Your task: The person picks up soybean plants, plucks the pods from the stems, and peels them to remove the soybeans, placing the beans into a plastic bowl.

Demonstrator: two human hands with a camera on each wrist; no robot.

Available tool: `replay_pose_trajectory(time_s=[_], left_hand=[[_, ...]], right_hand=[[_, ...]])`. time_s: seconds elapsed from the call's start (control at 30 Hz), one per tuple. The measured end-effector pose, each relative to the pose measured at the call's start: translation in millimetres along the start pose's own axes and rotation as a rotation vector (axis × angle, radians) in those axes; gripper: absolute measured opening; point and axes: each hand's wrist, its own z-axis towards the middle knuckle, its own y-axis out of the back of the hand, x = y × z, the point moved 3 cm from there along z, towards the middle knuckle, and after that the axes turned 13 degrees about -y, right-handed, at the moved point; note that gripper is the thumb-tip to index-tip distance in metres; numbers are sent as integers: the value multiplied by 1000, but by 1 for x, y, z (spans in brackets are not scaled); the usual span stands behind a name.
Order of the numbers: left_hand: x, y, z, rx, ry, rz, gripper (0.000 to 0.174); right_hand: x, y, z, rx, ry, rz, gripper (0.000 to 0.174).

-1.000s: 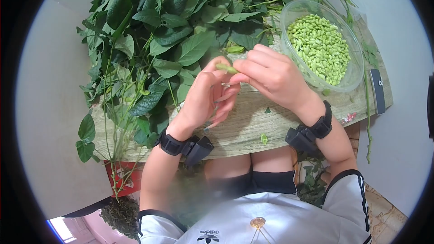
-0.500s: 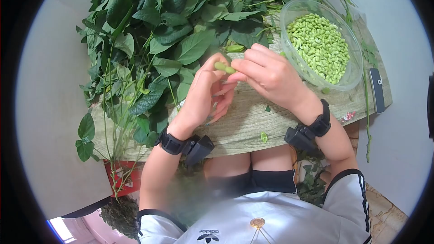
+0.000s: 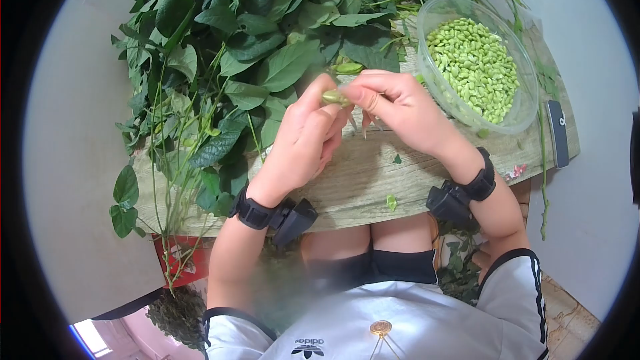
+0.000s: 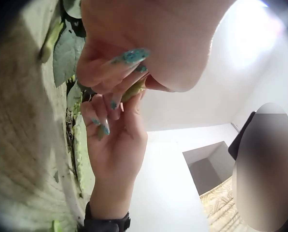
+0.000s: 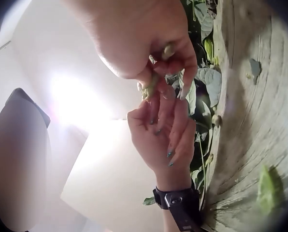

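Observation:
Both hands meet over the table's middle, around one green soybean pod [image 3: 333, 97]. My left hand [image 3: 301, 135] holds the pod between thumb and index finger. The thumb and fingertips of my right hand [image 3: 412, 108] pinch its other end. In the right wrist view the pod [image 5: 149, 90] bridges the two sets of fingertips, and a loose bean [image 5: 168, 50] is tucked in the right hand's curled fingers. To the right, a clear plastic bowl [image 3: 530, 97] holds shelled green soybeans [image 3: 472, 70].
Leafy soybean stalks [image 3: 253, 40] heap over the table's left and back. Another pod [image 3: 348, 68] lies just beyond the hands. An empty split pod [image 3: 391, 203] is near the front edge of the wooden table [image 3: 333, 210]. A dark phone-like object [image 3: 557, 135] rests at right.
The pod has turned and sits closer in the left fingers. My right hand has rolled, its thumb now on top and its other fingers extended below; the left fingers have curled in more.

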Motion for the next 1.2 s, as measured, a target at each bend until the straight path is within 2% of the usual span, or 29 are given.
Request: replay_pose_trajectory(time_s=[0.03, 0.07, 0.13, 0.17, 0.2, 0.3, 0.33, 0.37, 0.4, 0.43, 0.47, 0.53, 0.63, 0.73, 0.8, 0.9, 0.97, 1.1, 1.2], left_hand=[[0, 0, -1, 24, -15, 53, 14], [2, 1, -1, 17, -15, 53, 14], [2, -1, -1, 89, -240, 263, 17], [0, -3, -3, 114, -231, 250, 21], [0, -3, -4, 83, -243, 232, 21], [1, -1, -3, 68, -270, 201, 21], [4, 1, 0, 76, -187, 131, 21], [7, 3, 0, 89, -93, 61, 22], [6, 5, 0, 78, -100, 62, 22], [4, 4, 0, 110, -106, 32, 26], [3, 2, 0, 146, -106, 2, 30], [1, 1, 2, 166, -149, -1, 34], [-2, -1, 2, 199, -138, 60, 31], [-3, 2, 1, 221, -88, 111, 28], [4, 5, 0, 207, 86, -12, 25], [13, 9, 2, 202, 177, -104, 23], [2, 3, 0, 125, 283, -173, 20], [-2, 9, 4, 70, 353, -206, 19], [5, 18, 6, 127, 283, -350, 21]], right_hand=[[-3, -1, 0, 24, -95, 93, 26], [-5, -2, 1, 30, -94, 92, 26], [-17, -2, 5, 133, -171, 321, 35], [-20, -2, 8, 229, -225, 426, 38], [-20, 0, 8, 250, -237, 395, 38], [-5, -3, 2, 42, -162, 171, 33], [-1, -3, 3, 55, -147, 145, 33], [2, -2, 1, -12, -82, 31, 33], [1, -2, 0, -81, -20, -71, 32], [-2, -3, 0, -82, 12, -53, 30], [-4, -3, -2, -81, 11, -48, 30], [-5, 0, -1, -56, -91, 154, 28], [-9, 3, 1, -10, -153, 140, 27], [-7, -1, 0, -90, -132, 52, 28], [-14, -6, 1, -106, -108, 30, 28], [-14, -1, 6, -114, -88, -47, 27], [-15, 0, 5, -122, -98, -86, 26], [-12, 3, 6, -153, -90, -101, 25], [-13, 4, 7, -173, -95, -24, 25]])
